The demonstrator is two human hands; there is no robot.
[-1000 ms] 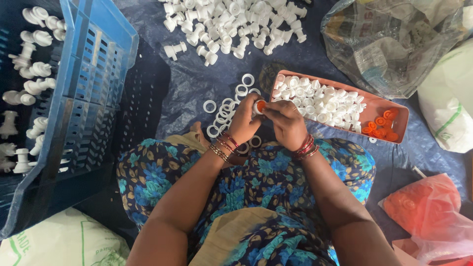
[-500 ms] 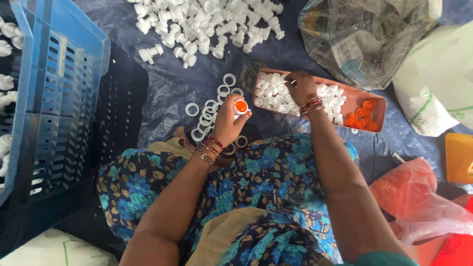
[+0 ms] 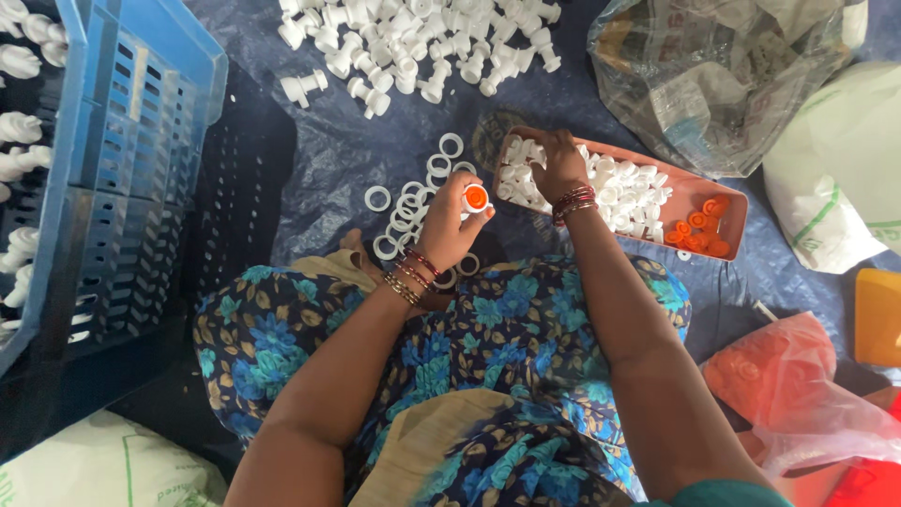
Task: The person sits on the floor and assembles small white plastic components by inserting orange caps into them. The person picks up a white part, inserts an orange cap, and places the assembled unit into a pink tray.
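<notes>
The left hand (image 3: pixel 449 225) is raised above the lap, fingers curled round a small white piece with an orange cap (image 3: pixel 476 197), held upright just beside the loose white rings (image 3: pixel 413 208). The right hand (image 3: pixel 554 164) reaches forward into the near end of the orange tray (image 3: pixel 732 211), fingers bent down among the white parts (image 3: pixel 624 192); whether it grips one cannot be told. Everything lies on a dark blue sheet (image 3: pixel 328 150), with a blue crate (image 3: pixel 122 160) to the left

Seen from a single head-worn camera looking steeply down at close range, the orange tray (image 3: pixel 727 202) lies just beyond the person's lap, blue crate (image 3: pixel 122 150) to its left.
</notes>
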